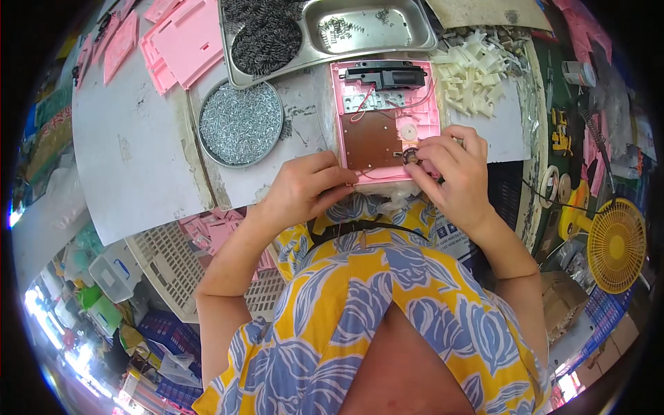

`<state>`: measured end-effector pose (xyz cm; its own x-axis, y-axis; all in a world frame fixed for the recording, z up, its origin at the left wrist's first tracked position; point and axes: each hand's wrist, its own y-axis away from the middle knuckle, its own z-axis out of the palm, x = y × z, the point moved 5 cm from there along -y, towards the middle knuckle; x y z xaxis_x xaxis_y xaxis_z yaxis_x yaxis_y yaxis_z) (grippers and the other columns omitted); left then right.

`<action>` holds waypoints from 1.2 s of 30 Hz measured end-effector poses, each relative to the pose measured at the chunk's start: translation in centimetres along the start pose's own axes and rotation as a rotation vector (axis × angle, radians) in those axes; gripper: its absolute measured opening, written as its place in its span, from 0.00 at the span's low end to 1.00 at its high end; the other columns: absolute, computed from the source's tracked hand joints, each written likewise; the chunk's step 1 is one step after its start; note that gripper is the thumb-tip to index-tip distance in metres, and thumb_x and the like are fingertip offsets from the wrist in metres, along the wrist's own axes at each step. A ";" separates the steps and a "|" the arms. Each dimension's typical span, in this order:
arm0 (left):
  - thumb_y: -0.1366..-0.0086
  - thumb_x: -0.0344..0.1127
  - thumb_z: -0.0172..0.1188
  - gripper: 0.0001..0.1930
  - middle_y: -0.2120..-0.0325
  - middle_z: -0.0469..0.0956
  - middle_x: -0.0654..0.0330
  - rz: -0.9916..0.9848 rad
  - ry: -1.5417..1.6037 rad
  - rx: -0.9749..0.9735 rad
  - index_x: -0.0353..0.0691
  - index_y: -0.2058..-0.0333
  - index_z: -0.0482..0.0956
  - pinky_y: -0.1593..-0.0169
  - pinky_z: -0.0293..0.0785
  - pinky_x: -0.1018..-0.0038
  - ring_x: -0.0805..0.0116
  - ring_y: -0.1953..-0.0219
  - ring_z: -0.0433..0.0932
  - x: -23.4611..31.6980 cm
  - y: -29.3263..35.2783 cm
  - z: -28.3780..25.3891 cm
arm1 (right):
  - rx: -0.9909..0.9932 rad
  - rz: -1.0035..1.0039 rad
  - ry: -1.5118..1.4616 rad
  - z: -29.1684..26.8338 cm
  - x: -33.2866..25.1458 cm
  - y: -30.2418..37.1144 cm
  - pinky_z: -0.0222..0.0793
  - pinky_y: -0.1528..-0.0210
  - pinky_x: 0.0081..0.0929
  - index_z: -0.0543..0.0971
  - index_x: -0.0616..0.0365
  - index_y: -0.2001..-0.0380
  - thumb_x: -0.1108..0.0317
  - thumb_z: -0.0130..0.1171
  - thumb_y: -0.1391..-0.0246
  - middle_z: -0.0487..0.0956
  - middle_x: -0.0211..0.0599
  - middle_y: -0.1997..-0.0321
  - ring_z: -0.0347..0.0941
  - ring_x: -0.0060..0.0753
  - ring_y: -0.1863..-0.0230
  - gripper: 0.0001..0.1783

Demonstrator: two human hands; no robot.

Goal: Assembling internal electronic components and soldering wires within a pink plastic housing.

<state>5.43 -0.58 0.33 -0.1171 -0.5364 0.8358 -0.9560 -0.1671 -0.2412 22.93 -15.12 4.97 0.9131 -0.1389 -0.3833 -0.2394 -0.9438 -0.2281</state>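
A pink plastic casing point(434, 111) lies open-side up at the table's front edge. Inside it are a brown circuit board point(370, 142), a black mechanism point(384, 76) across the far end, a metal plate point(373, 102), a small white wheel point(409, 131) and thin red wires. My left hand point(315, 183) pinches the casing's near left corner. With thumb and fingers, my right hand point(456, 169) grips a small round part point(411, 156) with a dark rim, beside the board's near right corner. My fingers partly cover that part, so its exact kind is unclear.
Left of the casing stands a round tray of small screws point(241, 124). A metal tray point(373, 50) with dark springs sits behind. White plastic parts point(477, 72) are heaped at right, pink panels point(187, 41) far left. A crate point(169, 266) and a yellow fan point(616, 245) flank me.
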 end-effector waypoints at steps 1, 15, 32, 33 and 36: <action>0.46 0.26 0.72 0.13 0.74 0.75 0.57 0.002 0.003 0.006 0.39 0.61 0.83 0.70 0.72 0.66 0.58 0.73 0.77 0.0 -0.1 0.0 | 0.039 0.028 -0.092 0.4 0.6 0.4 0.62 0.50 0.38 0.81 0.52 0.70 0.67 0.72 0.56 0.81 0.27 0.64 0.70 0.42 0.53 0.10; 0.45 0.29 0.70 0.11 0.74 0.75 0.57 -0.004 -0.148 -0.098 0.40 0.62 0.82 0.70 0.74 0.64 0.56 0.72 0.78 1.0 -0.5 -0.2 | 0.171 0.393 -0.068 -2.7 9.7 -1.8 0.70 0.66 0.30 0.81 0.57 0.64 0.68 0.70 0.51 0.82 0.34 0.65 0.74 0.33 0.70 0.12; 0.38 0.34 0.59 0.08 0.68 0.81 0.53 0.039 -1.012 -0.230 0.40 0.64 0.83 0.58 0.79 0.60 0.54 0.61 0.83 -8.4 -20.8 -4.6 | 0.363 0.403 -0.233 -3.8 12.9 -3.2 0.69 0.64 0.23 0.83 0.58 0.55 0.71 0.58 0.37 0.80 0.35 0.68 0.75 0.24 0.68 0.10; 0.37 0.34 0.58 0.08 0.67 0.81 0.53 0.078 -0.996 -0.163 0.40 0.64 0.83 0.58 0.80 0.61 0.55 0.61 0.83 -8.3 -20.9 -4.8 | 0.365 0.427 -0.358 -4.0 13.1 -3.3 0.69 0.64 0.21 0.83 0.59 0.55 0.71 0.57 0.36 0.80 0.33 0.68 0.74 0.22 0.67 0.10; 0.38 0.35 0.58 0.10 0.69 0.81 0.44 -0.097 -0.879 -0.031 0.31 0.69 0.79 0.58 0.79 0.54 0.43 0.62 0.82 -6.3 -22.1 -6.3 | 0.400 0.439 -0.654 -3.8 13.9 -3.0 0.67 0.62 0.17 0.83 0.60 0.56 0.70 0.57 0.34 0.80 0.30 0.67 0.73 0.18 0.67 0.09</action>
<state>25.63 11.74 3.51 0.2015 -0.9651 0.1675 -0.9595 -0.2288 -0.1645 37.56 -15.35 3.78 0.3697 -0.1491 -0.9171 -0.7332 -0.6531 -0.1894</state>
